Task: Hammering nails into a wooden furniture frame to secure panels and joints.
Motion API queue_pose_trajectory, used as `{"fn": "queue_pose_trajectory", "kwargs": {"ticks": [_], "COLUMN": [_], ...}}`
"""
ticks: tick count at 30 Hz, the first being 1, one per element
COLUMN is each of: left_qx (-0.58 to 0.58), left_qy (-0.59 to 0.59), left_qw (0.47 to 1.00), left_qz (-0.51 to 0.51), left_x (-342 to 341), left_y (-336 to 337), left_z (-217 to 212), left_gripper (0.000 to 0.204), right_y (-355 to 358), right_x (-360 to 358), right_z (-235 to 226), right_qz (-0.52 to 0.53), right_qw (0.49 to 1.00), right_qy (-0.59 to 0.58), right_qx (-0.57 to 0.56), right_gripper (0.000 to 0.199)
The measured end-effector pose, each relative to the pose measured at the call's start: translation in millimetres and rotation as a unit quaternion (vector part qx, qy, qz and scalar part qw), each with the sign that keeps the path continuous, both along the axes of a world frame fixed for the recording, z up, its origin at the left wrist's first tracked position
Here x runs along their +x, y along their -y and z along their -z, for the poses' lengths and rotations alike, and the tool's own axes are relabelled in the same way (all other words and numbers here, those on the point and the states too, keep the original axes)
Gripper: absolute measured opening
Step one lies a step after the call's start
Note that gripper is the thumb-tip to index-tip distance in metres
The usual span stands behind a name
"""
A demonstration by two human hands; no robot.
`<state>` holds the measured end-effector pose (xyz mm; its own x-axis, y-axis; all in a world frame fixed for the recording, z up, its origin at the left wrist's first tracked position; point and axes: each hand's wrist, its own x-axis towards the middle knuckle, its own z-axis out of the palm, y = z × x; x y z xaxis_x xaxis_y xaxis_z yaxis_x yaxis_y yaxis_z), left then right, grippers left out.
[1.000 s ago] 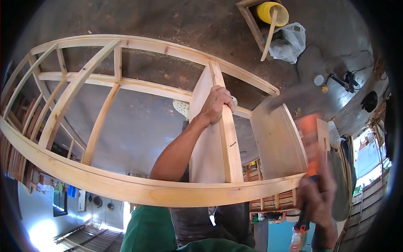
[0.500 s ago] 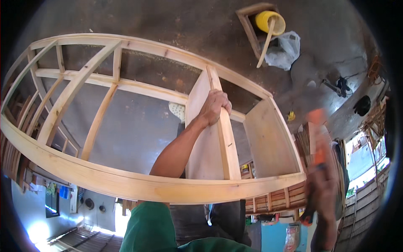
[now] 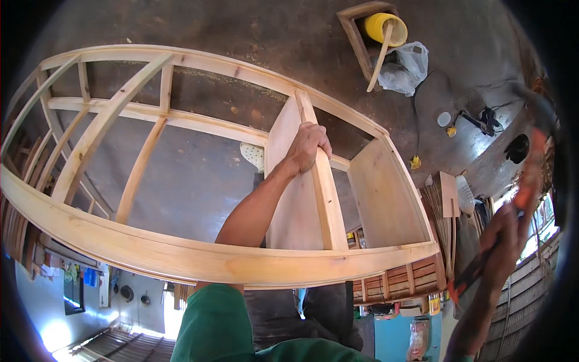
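A long frame of pale wood (image 3: 241,264) stretches across the view, with crosspieces and uprights. My left forearm passes behind its near rail, and my left hand (image 3: 310,148) is wrapped round a crosspiece (image 3: 325,199) right of the middle. A small dark mark shows on that crosspiece. Beside it, a pale board panel (image 3: 286,199) fills one side; another panel (image 3: 389,193) closes the right end. Out to the right, clear of the frame, my right hand (image 3: 503,235) grips a hammer (image 3: 529,169) with an orange and black handle. Its raised, dark head is blurred.
A yellow bucket (image 3: 377,27) with a wooden stick lies by a wooden corner piece at the back. Next to it is a clear plastic bag (image 3: 407,69). A corded tool (image 3: 476,122) is on the floor at the right. Wood strips (image 3: 434,208) stand beyond the frame's right end.
My right hand has swung up and to the right with the hammer, away from the frame. My left hand keeps its hold on the crosspiece. The view has shifted slightly.
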<state>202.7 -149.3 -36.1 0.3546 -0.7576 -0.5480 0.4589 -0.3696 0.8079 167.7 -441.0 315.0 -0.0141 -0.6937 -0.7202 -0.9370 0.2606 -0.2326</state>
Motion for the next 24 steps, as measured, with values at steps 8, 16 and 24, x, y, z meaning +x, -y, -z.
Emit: {"fn": "queue_pose_trajectory", "kwargs": {"ticks": [8, 16, 24], "left_qx": [-0.007, -0.021, 0.017], "left_qy": [0.002, -0.013, -0.107], "left_qw": [1.000, 1.000, 0.994], "left_qz": [0.006, -0.012, -0.025], "left_x": [1.3, 2.7, 2.0], "left_y": [1.0, 0.9, 5.3], "left_z": [-0.7, 0.7, -3.6], "left_gripper": [0.053, 0.052, 0.053], "right_y": [-28.5, -68.6, -78.6], "right_x": [-2.6, -4.3, -40.5], "right_z": [9.2, 17.7, -10.9], "right_qz": [-0.285, -0.313, 0.111], "right_qw": [0.897, 0.888, 0.987], "right_qy": [-0.084, 0.000, 0.058], "right_qx": [0.326, 0.338, 0.100], "right_gripper": [0.061, 0.076, 0.076]}}
